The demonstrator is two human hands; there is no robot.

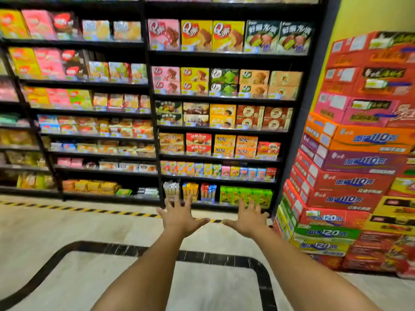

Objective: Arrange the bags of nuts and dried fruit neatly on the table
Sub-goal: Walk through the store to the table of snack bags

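Note:
Both my arms stretch straight out in front of me over a shop floor. My left hand [179, 217] is held palm down with its fingers spread and holds nothing. My right hand [248, 218] is beside it, also palm down with spread fingers and nothing in it. The thumbs point toward each other with a small gap between them. No bags of nuts or dried fruit and no table are in view.
Black shelving [155, 108] full of boxed snacks fills the wall ahead. A tall stack of red, orange and purple cartons [350, 167] stands at the right. The pale floor [45, 232] has a yellow-black hazard stripe [89, 209] and a dark curved inlay [224, 258].

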